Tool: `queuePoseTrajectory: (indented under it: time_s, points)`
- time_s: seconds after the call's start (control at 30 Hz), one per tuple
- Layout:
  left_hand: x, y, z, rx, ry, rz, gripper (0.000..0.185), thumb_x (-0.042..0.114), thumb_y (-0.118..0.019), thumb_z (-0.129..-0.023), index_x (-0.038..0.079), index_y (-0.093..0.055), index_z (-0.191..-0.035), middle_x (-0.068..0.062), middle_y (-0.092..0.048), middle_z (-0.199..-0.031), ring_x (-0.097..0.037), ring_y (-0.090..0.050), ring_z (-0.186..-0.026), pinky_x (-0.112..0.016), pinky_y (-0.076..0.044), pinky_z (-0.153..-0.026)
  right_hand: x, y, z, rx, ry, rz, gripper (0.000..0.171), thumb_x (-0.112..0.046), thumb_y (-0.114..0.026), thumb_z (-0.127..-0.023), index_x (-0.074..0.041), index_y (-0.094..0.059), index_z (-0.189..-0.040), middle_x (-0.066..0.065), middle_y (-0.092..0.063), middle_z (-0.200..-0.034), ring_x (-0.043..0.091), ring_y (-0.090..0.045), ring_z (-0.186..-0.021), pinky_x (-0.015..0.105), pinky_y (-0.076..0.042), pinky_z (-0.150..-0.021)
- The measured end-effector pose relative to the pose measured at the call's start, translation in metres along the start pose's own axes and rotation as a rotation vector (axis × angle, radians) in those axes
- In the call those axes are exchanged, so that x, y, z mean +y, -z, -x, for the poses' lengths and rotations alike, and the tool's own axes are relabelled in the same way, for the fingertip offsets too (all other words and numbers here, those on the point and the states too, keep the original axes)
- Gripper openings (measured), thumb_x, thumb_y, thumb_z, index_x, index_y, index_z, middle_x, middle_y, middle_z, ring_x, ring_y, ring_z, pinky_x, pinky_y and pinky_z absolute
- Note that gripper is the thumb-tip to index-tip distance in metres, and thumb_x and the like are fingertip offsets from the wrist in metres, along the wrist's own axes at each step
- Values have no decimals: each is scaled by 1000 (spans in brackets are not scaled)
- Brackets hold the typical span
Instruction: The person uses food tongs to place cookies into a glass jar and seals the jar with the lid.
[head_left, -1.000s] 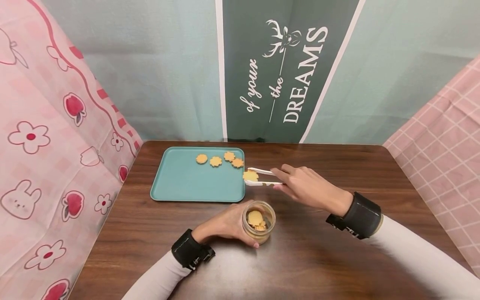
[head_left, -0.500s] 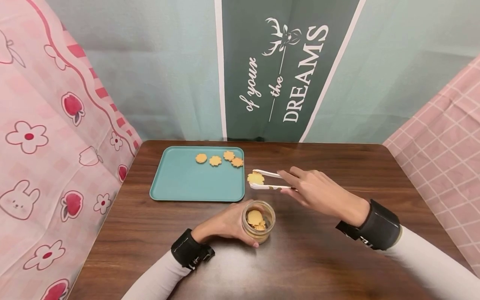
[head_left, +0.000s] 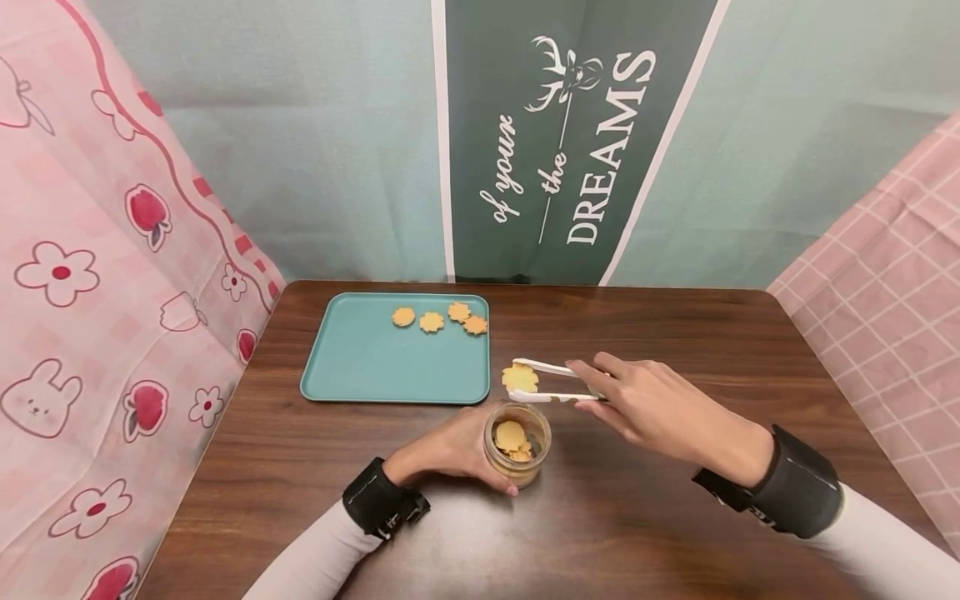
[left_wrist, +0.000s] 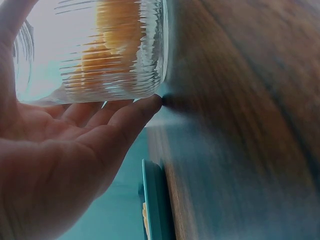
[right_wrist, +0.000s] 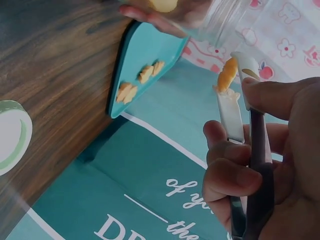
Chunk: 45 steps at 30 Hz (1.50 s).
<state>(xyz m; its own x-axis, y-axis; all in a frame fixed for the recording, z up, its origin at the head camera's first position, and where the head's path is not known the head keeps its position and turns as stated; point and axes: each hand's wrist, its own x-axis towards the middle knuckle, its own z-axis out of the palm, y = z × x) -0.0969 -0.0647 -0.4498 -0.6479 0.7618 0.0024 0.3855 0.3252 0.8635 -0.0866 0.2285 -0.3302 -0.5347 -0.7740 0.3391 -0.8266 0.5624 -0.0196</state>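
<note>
A dark wooden table (head_left: 675, 333) holds a flat rectangular teal tray (head_left: 375, 358) with rounded corners; four small flower-shaped golden biscuits (head_left: 440, 320) lie along its far edge. Near the table's front, just beside the tray, stands a ribbed clear glass jar (head_left: 517, 450) containing several more biscuits. The left hand (head_left: 450, 450) curls around the jar's side. The right hand (head_left: 660, 408) grasps white tongs (head_left: 551, 382), which pinch one scalloped biscuit (head_left: 520, 378) in the air just behind the jar's open mouth.
</note>
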Motion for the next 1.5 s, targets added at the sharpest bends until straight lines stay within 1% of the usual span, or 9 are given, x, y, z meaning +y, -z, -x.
queuePoseTrajectory:
  time_s: [0.13, 0.27, 0.43, 0.53, 0.77, 1.0, 1.1, 1.3, 1.5]
  points:
    - [0, 0, 0, 4, 11, -12, 93, 33, -103, -65, 19, -56, -144, 6, -66, -134, -6, -59, -124, -28, -47, -111, -4, 4, 5, 9, 6, 1, 54, -46, -40, -114, -3, -67, -133, 1, -60, -96, 1, -43, -57, 24, -45, -51]
    - [1, 2, 0, 9, 25, -11, 97, 34, -104, -64, 16, -54, -145, 2, -67, -134, -7, -61, -123, -28, -47, -110, -8, 8, 8, 7, 8, -10, 54, -46, -41, -114, -3, -67, -134, 0, -59, -101, 0, -40, -57, 22, -44, -51]
    - [2, 3, -1, 9, 39, -6, 104, 34, -104, -64, 14, -50, -150, 0, -67, -135, -9, -61, -123, -29, -47, -110, -14, 11, 11, 3, 23, -26, 52, -44, -41, -114, -4, -66, -135, -4, -56, -98, -3, -34, -58, 18, -39, -52]
    - [1, 2, -1, 13, 38, -4, 105, 33, -104, -63, 14, -49, -151, 1, -67, -135, -9, -61, -123, -30, -47, -111, -18, 12, 12, 0, 32, -31, 50, -44, -41, -114, -6, -66, -133, -6, -55, -96, -3, -34, -59, 18, -39, -52]
    - [-1, 2, -2, 13, 28, -1, 101, 32, -104, -64, 14, -51, -147, 2, -67, -135, -8, -61, -124, -31, -47, -112, -25, 12, 14, -25, 45, -36, 46, -44, -41, -114, -10, -66, -131, -8, -52, -94, -4, -34, -59, 17, -38, -51]
    - [1, 2, -1, 18, 36, -18, 97, 33, -104, -64, 14, -53, -145, 2, -67, -132, -8, -61, -121, -29, -48, -109, -26, 11, 16, -21, 49, -26, 48, -45, -40, -114, -9, -67, -131, -6, -54, -95, -3, -35, -59, 18, -39, -50]
    - [1, 1, -1, 26, 27, -16, 94, 33, -104, -64, 16, -55, -142, 3, -67, -130, -7, -61, -120, -29, -48, -109, -26, 11, 17, -22, 50, -29, 51, -46, -41, -113, -7, -67, -133, -6, -55, -97, -3, -35, -58, 18, -39, -50]
    - [-1, 1, -1, 36, -40, 0, 85, 31, -103, -65, 20, -59, -137, 7, -66, -132, -8, -61, -124, -29, -48, -109, -23, 12, 17, -19, 25, -47, 57, -50, -44, -112, -5, -64, -141, -6, -57, -101, -4, -34, -60, 17, -38, -51]
    - [-1, 0, -2, 24, -40, 35, 87, 28, -103, -66, 19, -60, -141, 8, -66, -137, -5, -59, -127, -31, -46, -113, -17, 11, 15, 11, 7, -26, 60, -50, -42, -112, -3, -64, -141, -4, -58, -98, -3, -33, -60, 17, -37, -52]
